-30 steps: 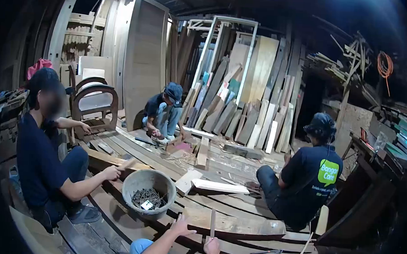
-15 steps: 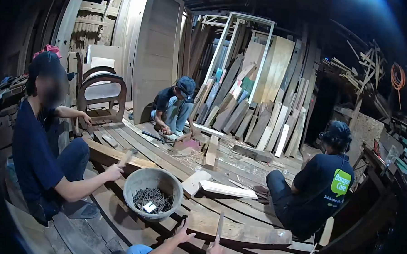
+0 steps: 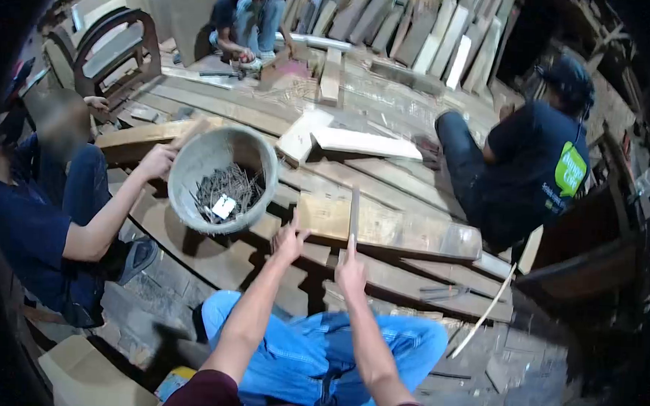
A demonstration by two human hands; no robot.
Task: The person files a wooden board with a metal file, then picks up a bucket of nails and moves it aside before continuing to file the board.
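Three co-workers around me, one at left, one at right, one at the back, one basin of nails, one chair frame, my two hands, left hand, right hand, one stick

Down on the plank floor sits a grey bucket, nails heaped inside with a small white tag among them. A seated person on the left grips its rim with one hand. Just beside it lie two pale boards, touching at one end. On the right, a person in a dark shirt with a green logo sits facing away. Far back, a third person crouches near stacked planks. A curved chair frame stands top left.
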